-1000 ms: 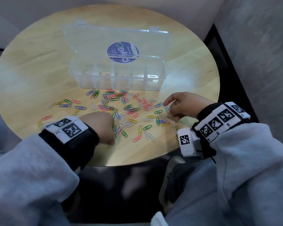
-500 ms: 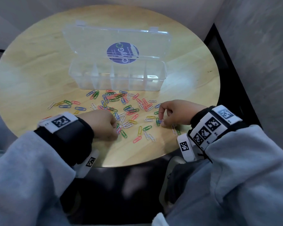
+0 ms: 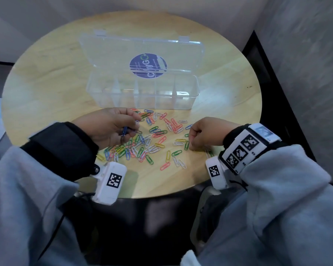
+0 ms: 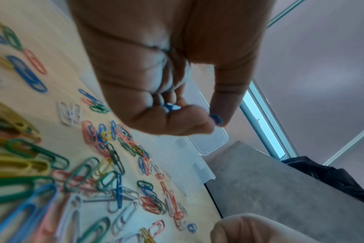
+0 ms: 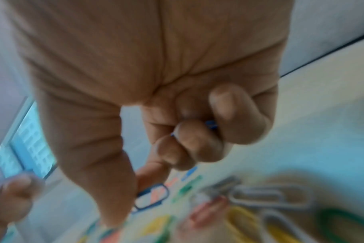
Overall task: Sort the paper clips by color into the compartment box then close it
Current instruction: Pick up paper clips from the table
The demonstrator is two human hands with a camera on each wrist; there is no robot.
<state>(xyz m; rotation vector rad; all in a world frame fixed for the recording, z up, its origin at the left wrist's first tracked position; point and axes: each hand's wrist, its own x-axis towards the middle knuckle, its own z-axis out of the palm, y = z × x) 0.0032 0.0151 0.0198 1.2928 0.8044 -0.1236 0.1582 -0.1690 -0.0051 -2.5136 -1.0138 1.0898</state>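
Above scattered clips [image 3: 154,143]: two hands, left [image 3: 112,127], right [image 3: 206,134], each clutching blue clips [image 3: 124,130].

round blue sticker [image 3: 148,66] on box lid [image 3: 142,52], lettering unreadable (mirrored, blurred)

Grey sleeves [image 3: 277,198], black wrist straps [image 3: 65,148], white camera units [image 3: 109,184] bearing black-and-white square markers.

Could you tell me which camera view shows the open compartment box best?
The head view: the whole compartment box sits open on the round table, its dividers and stickered lid visible. The left wrist view catches only a clear corner behind the left hand. The right wrist view shows nothing recognisable of it.
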